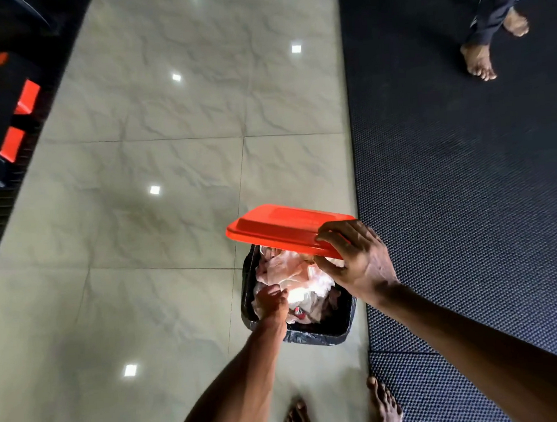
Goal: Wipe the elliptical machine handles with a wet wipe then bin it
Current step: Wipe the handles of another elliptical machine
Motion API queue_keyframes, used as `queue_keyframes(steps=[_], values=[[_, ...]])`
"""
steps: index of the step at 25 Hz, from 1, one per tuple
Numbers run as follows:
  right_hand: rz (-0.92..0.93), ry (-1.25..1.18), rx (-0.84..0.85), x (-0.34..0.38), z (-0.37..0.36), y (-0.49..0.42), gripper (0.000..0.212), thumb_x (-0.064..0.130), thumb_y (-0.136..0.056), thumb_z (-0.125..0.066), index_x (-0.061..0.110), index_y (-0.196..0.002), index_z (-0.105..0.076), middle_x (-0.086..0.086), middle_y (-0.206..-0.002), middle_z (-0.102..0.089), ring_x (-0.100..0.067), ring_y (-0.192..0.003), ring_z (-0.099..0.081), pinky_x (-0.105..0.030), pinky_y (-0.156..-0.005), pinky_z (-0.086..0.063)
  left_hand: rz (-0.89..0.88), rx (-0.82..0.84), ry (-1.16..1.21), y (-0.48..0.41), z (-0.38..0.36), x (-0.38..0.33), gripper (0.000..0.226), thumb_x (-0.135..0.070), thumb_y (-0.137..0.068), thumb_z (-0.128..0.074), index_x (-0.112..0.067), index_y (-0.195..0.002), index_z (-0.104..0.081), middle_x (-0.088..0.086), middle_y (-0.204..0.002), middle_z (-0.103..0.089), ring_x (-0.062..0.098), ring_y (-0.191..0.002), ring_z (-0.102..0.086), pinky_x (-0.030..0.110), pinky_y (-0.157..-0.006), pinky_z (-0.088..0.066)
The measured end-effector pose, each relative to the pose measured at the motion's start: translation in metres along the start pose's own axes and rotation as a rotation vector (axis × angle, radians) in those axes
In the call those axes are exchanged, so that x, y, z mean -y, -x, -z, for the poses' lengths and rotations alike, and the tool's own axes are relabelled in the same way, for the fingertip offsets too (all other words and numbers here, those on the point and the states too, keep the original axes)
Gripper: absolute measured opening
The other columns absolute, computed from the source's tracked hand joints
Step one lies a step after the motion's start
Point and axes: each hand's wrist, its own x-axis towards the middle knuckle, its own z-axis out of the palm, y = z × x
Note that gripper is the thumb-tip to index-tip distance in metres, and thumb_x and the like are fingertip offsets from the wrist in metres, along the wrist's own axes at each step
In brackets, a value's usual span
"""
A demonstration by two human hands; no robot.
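While above bin (318, 335), right fingers (338, 231) round lid (281, 223)

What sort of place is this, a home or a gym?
Probably a gym: dark textured matting beside polished tiles, black-and-red equipment at the left edge, and a lined bin whose red lid the right hand holds.

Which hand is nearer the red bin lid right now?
Right. The right hand grips the red lid at its near edge, holding it tilted over the bin. The left hand is lower, inside the bin's opening at the crumpled waste, not touching the lid.
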Motion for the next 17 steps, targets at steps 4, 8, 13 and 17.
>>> queue_keyframes(steps=[4, 8, 13, 17], values=[[-0.011, -0.002, 0.028, 0.008, -0.008, 0.014, 0.032, 0.036, -0.089, -0.073, 0.015, -0.112, -0.072, -0.003, -0.121, -0.07, -0.028, -0.109, -0.065, -0.043, -0.09, -0.051, -0.112, -0.239, -0.131, 0.03, 0.006, -0.007, 0.025, -0.007, -0.095, -0.067, -0.002, -0.119, -0.071, 0.011, -0.115, -0.075, 0.028, -0.108, -0.07, 0.029, -0.08, -0.049], [-0.008, 0.037, 0.145, 0.028, -0.024, 0.057, 0.053, 0.038, -0.081, -0.075, 0.017, -0.128, -0.06, -0.007, -0.133, -0.066, -0.029, -0.114, -0.064, -0.045, -0.093, -0.054, 0.081, -0.255, -0.041, 0.046, 0.038, 0.024, 0.019, -0.005, -0.09, -0.066, -0.01, -0.104, -0.078, 0.011, -0.093, -0.077, 0.031, -0.088, -0.072, 0.034, -0.081, -0.058], [-0.028, 0.117, 0.418, 0.042, -0.076, 0.126, 0.071, 0.027, -0.062, -0.091, 0.018, -0.129, -0.068, -0.007, -0.136, -0.065, -0.029, -0.113, -0.065, -0.044, -0.089, -0.057, 0.191, -0.166, 0.026, 0.021, 0.058, 0.106, 0.013, -0.024, -0.07, -0.061, -0.023, -0.077, -0.072, 0.013, -0.094, -0.078, 0.035, -0.082, -0.07, 0.052, -0.091, -0.057], [-0.043, 0.141, 0.463, 0.044, -0.113, 0.151, 0.06, 0.014, -0.068, -0.087, 0.016, -0.126, -0.07, -0.009, -0.135, -0.066, -0.031, -0.112, -0.067, -0.045, -0.084, -0.057, 0.193, -0.161, 0.037, 0.058, 0.058, 0.074, 0.013, -0.019, -0.07, -0.061, -0.017, -0.077, -0.072, 0.002, -0.064, -0.068, 0.023, -0.057, -0.061, 0.046, -0.09, -0.061]])
